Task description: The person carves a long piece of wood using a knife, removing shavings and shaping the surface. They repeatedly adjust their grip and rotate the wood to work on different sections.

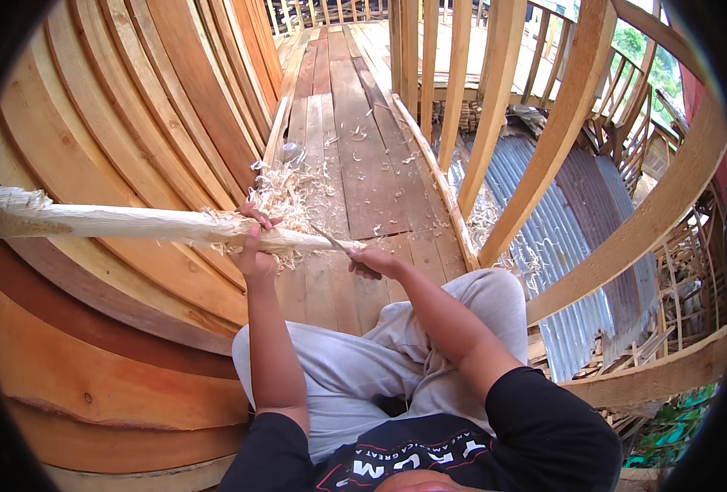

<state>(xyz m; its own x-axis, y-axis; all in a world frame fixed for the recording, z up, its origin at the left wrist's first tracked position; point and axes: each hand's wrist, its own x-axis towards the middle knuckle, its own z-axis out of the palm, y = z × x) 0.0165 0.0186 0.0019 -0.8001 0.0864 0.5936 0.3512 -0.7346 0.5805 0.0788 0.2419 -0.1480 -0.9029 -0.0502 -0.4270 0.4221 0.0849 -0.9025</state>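
A long, pale, barked-off wooden pole [134, 224] lies crosswise in front of me, its thick end at the far left and its thinner end by my right hand. My left hand [257, 243] is closed around the pole near its thinner part, fingers over the top. In my right hand [373, 262] is a knife [330, 239], its narrow blade slanting up and left across the thin end. The handle is mostly hidden by my fingers. Curled wood shavings [285, 197] are heaped just beyond my left hand.
I sit cross-legged on a plank floor [355, 139] strewn with shavings. A wooden plank wall [150, 107] rises on the left. Wooden railing posts [548, 139] stand on the right, with corrugated metal roofing [556, 238] below them. A small clear container [290, 152] sits beside the shavings.
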